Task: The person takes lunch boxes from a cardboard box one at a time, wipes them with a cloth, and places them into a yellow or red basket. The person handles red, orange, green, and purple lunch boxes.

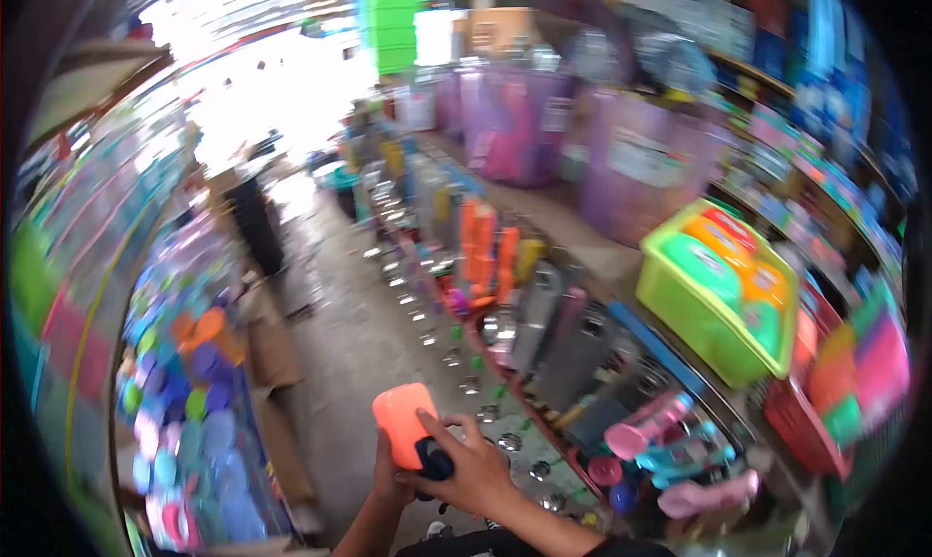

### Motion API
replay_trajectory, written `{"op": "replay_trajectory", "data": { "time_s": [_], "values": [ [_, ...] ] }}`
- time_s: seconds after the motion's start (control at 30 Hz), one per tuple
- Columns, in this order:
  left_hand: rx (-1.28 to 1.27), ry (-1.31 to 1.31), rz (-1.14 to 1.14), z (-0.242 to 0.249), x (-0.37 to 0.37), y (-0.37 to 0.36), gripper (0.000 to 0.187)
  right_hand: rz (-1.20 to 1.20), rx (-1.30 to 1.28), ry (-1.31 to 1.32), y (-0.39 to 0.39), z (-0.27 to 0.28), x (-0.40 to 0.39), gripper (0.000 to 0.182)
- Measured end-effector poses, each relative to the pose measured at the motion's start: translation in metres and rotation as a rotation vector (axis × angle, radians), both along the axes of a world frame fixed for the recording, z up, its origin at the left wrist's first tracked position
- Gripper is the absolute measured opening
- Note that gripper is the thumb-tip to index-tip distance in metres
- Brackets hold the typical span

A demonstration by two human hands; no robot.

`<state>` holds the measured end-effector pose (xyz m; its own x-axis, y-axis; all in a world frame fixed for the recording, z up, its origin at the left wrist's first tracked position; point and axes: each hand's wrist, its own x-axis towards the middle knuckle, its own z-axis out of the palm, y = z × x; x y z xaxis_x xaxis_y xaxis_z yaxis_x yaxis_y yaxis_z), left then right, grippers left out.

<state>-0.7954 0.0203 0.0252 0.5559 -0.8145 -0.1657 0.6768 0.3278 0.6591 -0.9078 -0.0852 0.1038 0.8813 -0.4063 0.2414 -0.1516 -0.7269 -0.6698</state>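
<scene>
An orange rounded box-like object (406,419) with a dark part at its lower right is held up in front of the body. My left hand (390,477) grips its left and lower side. Across its right side lies my right hand (474,467), with fingers closed over the dark part. Motion blur hides the finer details of the object. Below both hands, dark clothing and the floor show.
On the right, a shelf (621,309) bears a lime green basket (714,314) of colourful packs, purple bins (650,164) and a red basket (801,436). Plastic goods fill the left stand (194,440). An aisle floor (340,363) runs between them towards bright light.
</scene>
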Motion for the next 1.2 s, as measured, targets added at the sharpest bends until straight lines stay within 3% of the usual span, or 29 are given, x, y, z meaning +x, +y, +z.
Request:
{"op": "replay_trajectory", "data": {
  "time_s": [0.2, 0.27, 0.33, 0.47, 0.53, 0.6, 0.67, 0.73, 0.8, 0.87, 0.93, 1.07, 1.2],
  "values": [
    [-0.153, -0.091, -0.239, 0.037, -0.043, -0.040, 0.079, -0.388, -0.124, 0.022, 0.001, 0.039, -0.059, 0.089],
    [-0.221, -0.150, -0.380, 0.042, -0.050, -0.055, 0.077, -0.435, -0.178, -0.212, -0.003, 0.053, -0.082, 0.085],
    [-0.259, -0.371, -0.583, 0.047, -0.057, -0.079, 0.072, -0.528, -0.219, -0.264, -0.007, 0.082, -0.108, 0.080],
    [-0.501, -0.519, -0.732, 0.118, -0.096, -0.133, 0.063, -0.670, -0.415, -0.313, -0.031, 0.143, -0.158, 0.084],
    [-0.609, -0.834, -0.715, 0.157, -0.111, -0.150, 0.062, -0.794, -0.473, -0.274, -0.043, 0.178, -0.183, 0.085],
    [-0.652, -0.753, -0.775, 0.184, -0.130, -0.160, 0.060, -0.872, -0.589, -0.130, -0.065, 0.210, -0.208, 0.080],
    [-0.585, -0.902, -0.835, 0.202, -0.146, -0.174, 0.069, -1.035, -0.714, -0.095, -0.093, 0.230, -0.228, 0.076],
    [-0.670, -0.975, -0.785, 0.213, -0.164, -0.193, 0.065, -1.113, -0.732, 0.008, -0.114, 0.259, -0.243, 0.075],
    [-0.704, -1.328, -0.697, 0.229, -0.177, -0.203, 0.058, -1.241, -0.485, 0.257, -0.139, 0.283, -0.254, 0.086],
    [-0.760, -1.388, -0.617, 0.233, -0.192, -0.212, 0.057, -1.282, -0.493, 0.376, -0.177, 0.292, -0.267, 0.081],
    [-0.819, -1.680, -0.401, 0.229, -0.203, -0.222, 0.064, -1.314, -0.488, 0.498, -0.216, 0.290, -0.278, 0.076],
    [-0.821, -1.917, -0.246, 0.225, -0.216, -0.230, 0.070, -1.362, -0.367, 0.765, -0.273, 0.282, -0.292, 0.077],
    [-0.742, -2.011, -0.281, 0.219, -0.218, -0.233, 0.066, -1.351, -0.269, 0.891, -0.291, 0.272, -0.292, 0.072]
  ]
}}
